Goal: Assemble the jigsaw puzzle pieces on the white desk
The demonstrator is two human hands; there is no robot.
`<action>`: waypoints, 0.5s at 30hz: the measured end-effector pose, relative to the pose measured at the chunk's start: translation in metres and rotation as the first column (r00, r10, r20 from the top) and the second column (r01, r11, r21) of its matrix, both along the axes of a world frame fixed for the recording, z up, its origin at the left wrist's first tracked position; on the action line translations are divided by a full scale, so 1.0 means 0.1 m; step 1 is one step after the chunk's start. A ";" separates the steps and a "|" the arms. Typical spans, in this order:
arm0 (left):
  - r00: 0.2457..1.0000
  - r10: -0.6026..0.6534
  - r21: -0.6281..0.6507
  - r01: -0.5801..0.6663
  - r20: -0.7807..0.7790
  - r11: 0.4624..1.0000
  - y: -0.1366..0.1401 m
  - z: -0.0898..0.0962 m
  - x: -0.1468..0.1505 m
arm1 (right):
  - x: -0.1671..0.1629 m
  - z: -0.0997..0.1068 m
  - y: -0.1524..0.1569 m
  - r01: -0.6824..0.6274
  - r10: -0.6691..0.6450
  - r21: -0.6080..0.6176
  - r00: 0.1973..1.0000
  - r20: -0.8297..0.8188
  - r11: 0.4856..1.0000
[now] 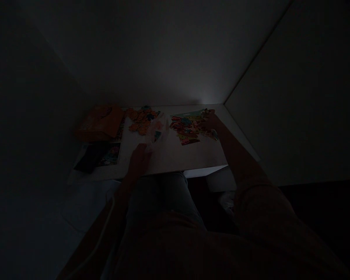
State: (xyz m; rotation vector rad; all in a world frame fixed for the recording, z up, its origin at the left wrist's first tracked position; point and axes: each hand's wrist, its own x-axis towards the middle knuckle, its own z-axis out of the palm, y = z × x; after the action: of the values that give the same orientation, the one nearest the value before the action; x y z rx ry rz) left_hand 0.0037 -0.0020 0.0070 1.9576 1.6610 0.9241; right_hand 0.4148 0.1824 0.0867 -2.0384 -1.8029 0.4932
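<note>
The scene is very dark. My left hand is at the front of the white table, its fingers closed on the edge of a clear plastic bag. A few coloured pieces show in or beneath the bag. My right hand reaches to the far right, over a heap of bright, many-coloured pieces that look like jigsaw puzzle pieces. Its fingers look curled at a small pale patterned piece; the dimness hides what they grip. Left of the bag lies a loose pile of orange pieces with some blue ones.
An orange bag or box stands at the table's left end. In front of it lie a dark flat object and a colourful printed sheet. The wall rises behind the white table. Below right is a clear plastic bundle.
</note>
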 end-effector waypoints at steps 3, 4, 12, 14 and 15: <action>1.000 0.006 0.015 -0.006 0.007 1.000 0.00 0.01 0.00 | -0.03 0.03 0.02 -0.083 0.076 -0.090 0.994 -0.079 0.992; 1.000 0.006 0.018 -0.006 0.009 1.000 0.00 0.01 0.00 | -0.04 0.03 0.02 -0.116 0.106 -0.103 0.989 -0.100 0.988; 1.000 -0.003 0.021 0.002 0.016 1.000 0.00 0.04 0.00 | -0.03 -0.09 -0.10 0.144 -0.113 -0.149 0.974 0.198 0.978; 1.000 0.002 0.021 -0.002 0.018 1.000 0.00 0.02 0.00 | -0.04 -0.14 -0.10 0.184 -0.142 -0.208 0.969 0.202 0.961; 1.000 0.005 0.020 -0.006 0.019 1.000 0.00 0.01 0.00 | -0.06 -0.15 -0.09 0.188 -0.146 -0.225 0.970 0.192 0.956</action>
State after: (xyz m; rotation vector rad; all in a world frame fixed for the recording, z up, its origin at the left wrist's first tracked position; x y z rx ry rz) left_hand 0.0032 -0.0017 0.0078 1.9519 1.6535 0.9617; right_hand 0.4091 0.1730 0.0713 -2.4459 -1.7132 0.5215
